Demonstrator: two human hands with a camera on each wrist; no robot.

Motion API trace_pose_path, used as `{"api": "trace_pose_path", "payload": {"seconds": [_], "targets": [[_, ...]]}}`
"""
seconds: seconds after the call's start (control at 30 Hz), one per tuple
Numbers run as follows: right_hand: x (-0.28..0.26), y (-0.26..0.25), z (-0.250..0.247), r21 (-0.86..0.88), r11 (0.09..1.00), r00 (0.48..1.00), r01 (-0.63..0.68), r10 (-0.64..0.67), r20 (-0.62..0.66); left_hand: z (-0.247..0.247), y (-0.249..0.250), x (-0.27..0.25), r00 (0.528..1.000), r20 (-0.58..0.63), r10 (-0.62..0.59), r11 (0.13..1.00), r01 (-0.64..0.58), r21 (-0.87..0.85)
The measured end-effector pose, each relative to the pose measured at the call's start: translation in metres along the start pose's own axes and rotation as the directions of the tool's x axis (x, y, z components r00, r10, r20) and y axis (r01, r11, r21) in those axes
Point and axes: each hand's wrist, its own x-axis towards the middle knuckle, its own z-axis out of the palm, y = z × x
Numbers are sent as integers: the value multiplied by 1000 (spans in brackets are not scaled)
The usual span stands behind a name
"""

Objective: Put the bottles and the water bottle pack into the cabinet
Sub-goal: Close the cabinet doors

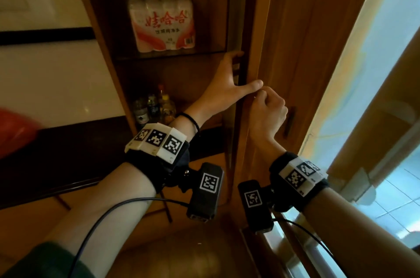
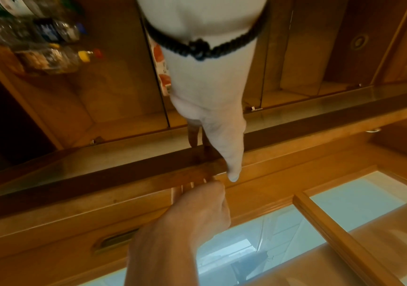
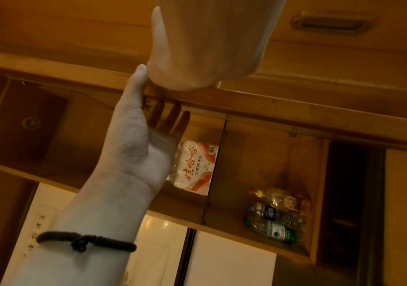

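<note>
Bare forearms [image 1: 118, 191] wear black straps [image 1: 280, 163], white coded tags [image 1: 156, 140] and black cameras [image 1: 205, 189].

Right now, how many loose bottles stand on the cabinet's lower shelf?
3, huddled at the left of the lower shelf: a green-labelled bottle, a blue-labelled bottle and a yellow-capped bottle. Others may hide behind them.
</note>
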Motion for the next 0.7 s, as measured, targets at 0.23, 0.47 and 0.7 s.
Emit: {"api": "trace_pose_path", "payload": {"seconds": [0.23,0.47,0.7], "targets": [[-27,-9,41,64,993,985,99,-107,137,-44,-20,-12,979,-201,29,998,-18,56],[-29,-14,102,238,964,915,117,-198,351,-100,-41,-22,958,-278,77,988,-37,147],[-42,-19,170,309,948,837,79,-232,497,-164,-77,-21,948,-289,136,965,-61,256]]}}
